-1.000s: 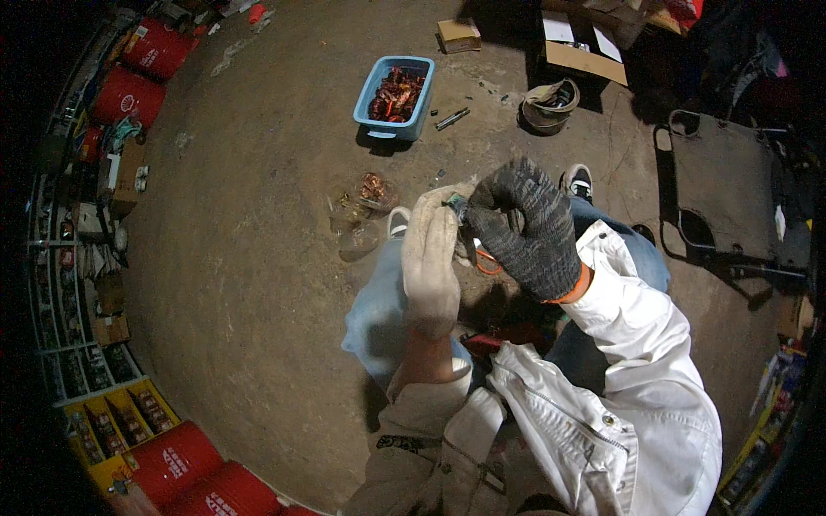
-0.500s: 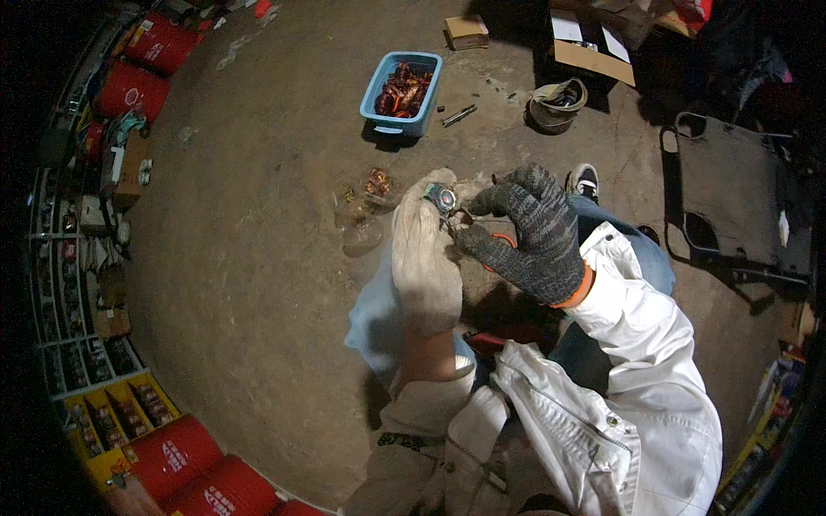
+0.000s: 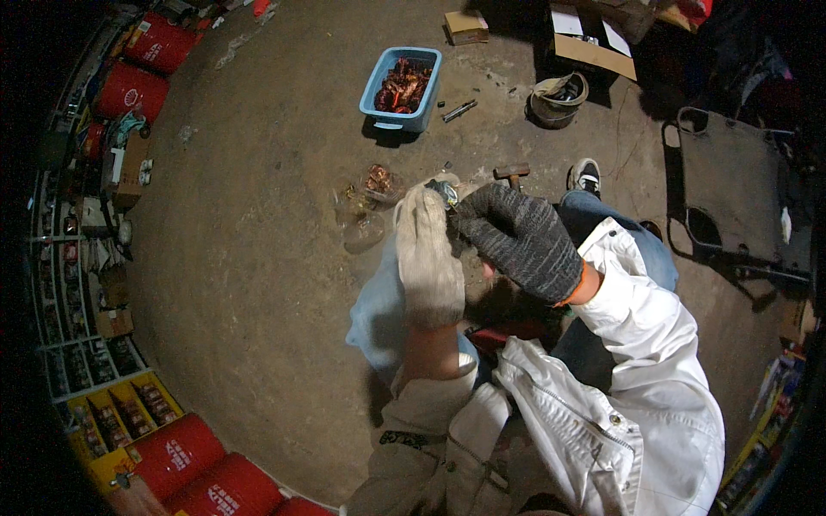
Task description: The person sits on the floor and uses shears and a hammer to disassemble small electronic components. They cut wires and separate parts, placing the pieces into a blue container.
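My left hand [image 3: 430, 258], in a pale cloth glove, is closed around a small round metal part [image 3: 445, 192] with a dark, bluish face. Against the near side of that part, the fingertips of my right hand [image 3: 523, 243] are pinched together. This hand wears a dark grey knitted glove with an orange cuff, and what its fingers grip is hidden. Just beyond it lies a hammer [image 3: 512, 172] with a brown head. Left of my left hand, a clear plastic bag [image 3: 361, 228] rests on the floor beside copper-coloured pieces [image 3: 379, 180].
A blue tub [image 3: 403, 120] of reddish-brown parts stands ahead, near a metal rod [image 3: 459, 110]. Farther right are a bucket [image 3: 557, 110] and an open carton [image 3: 594, 58]. A folding chair [image 3: 731, 185] is at right; red drums [image 3: 133, 90] and shelving line the left.
My right hand has closed its fingers and turned over the round part, covering more of it. The hammer has come into view beyond it.
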{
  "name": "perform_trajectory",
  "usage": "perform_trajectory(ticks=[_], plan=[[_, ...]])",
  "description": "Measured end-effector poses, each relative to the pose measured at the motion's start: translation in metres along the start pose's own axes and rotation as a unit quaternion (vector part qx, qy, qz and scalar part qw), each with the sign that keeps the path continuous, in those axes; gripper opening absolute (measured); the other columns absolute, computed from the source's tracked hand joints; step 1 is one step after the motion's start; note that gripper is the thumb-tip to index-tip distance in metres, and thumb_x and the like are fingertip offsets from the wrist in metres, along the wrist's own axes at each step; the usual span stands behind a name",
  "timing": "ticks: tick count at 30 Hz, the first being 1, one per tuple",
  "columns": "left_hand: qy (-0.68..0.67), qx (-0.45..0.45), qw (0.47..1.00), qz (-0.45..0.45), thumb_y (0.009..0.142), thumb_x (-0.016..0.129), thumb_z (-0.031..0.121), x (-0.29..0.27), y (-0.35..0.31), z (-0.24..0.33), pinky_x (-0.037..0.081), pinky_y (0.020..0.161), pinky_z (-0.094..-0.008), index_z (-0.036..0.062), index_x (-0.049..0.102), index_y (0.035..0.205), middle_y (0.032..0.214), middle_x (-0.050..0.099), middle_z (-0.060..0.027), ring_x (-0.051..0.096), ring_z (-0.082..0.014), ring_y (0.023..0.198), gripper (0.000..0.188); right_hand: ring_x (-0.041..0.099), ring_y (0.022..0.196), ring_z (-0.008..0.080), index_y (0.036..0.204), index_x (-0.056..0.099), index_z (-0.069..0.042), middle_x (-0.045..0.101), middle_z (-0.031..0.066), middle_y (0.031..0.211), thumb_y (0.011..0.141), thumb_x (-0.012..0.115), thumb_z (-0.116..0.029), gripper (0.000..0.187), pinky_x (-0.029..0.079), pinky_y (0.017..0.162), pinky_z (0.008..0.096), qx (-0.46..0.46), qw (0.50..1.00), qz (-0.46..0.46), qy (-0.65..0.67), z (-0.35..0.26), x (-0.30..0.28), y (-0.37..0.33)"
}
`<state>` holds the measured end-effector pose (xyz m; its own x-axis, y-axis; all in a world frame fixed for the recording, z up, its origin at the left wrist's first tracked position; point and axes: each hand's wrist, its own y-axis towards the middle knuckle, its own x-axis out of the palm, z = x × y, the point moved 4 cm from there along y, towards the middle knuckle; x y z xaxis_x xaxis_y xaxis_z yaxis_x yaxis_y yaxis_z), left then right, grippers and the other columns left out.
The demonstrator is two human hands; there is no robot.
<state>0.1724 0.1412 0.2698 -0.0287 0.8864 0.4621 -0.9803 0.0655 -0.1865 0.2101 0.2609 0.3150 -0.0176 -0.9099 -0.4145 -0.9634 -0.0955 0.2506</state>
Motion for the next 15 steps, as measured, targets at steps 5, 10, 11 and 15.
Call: perform_trajectory(ticks=[5, 10, 11, 15], plan=[[0.080, 0.038, 0.996, -0.018, 0.096, 0.044, 0.036, 0.002, 0.000, -0.001, 0.046, 0.085, -0.0341, -0.0032, 0.051, 0.112, 0.097, 0.058, -0.0123, 0.056, -0.0206, 0.091, 0.043, 0.060, 0.083, 0.0286, 0.096, 0.060, 0.000, 0.058, 0.0161, 0.100, 0.080, 0.059, -0.013, 0.021, 0.049, 0.072, 0.0357, 0.043, 0.996, -0.048, 0.058, -0.001, -0.005, 0.002], [0.151, 0.057, 0.987, -0.009, 0.096, 0.044, 0.027, 0.004, -0.002, 0.009, 0.045, 0.084, -0.0308, -0.0031, 0.053, 0.113, 0.099, 0.058, -0.0112, 0.055, -0.0185, 0.091, 0.036, 0.058, 0.080, 0.0188, 0.104, 0.058, -0.001, 0.060, 0.0122, 0.093, 0.082, 0.058, -0.008, 0.023, 0.048, 0.069, 0.0326, -0.037, 0.997, 0.039, 0.050, 0.003, -0.013, 0.001], [0.143, 0.021, 0.989, 0.009, 0.095, 0.045, 0.024, 0.005, -0.001, 0.010, 0.045, 0.085, -0.0299, -0.0030, 0.054, 0.114, 0.100, 0.058, -0.0109, 0.055, -0.0178, 0.091, 0.034, 0.057, 0.077, 0.0164, 0.105, 0.057, -0.001, 0.060, 0.0108, 0.089, 0.082, 0.058, -0.005, 0.024, 0.048, 0.068, 0.0319, -0.138, 0.987, 0.078, -0.005, 0.000, -0.016, 0.000], [0.280, 0.152, 0.946, -0.051, 0.090, 0.050, 0.011, 0.020, -0.007, 0.034, 0.043, 0.084, -0.0270, -0.0026, 0.058, 0.114, 0.105, 0.059, -0.0093, 0.055, -0.0146, 0.092, 0.029, 0.059, 0.081, 0.0252, 0.104, 0.058, -0.002, 0.061, 0.0128, 0.090, 0.075, 0.061, 0.000, 0.030, 0.048, 0.073, 0.0357, -0.094, 0.991, 0.075, -0.057, 0.016, -0.017, -0.002]])
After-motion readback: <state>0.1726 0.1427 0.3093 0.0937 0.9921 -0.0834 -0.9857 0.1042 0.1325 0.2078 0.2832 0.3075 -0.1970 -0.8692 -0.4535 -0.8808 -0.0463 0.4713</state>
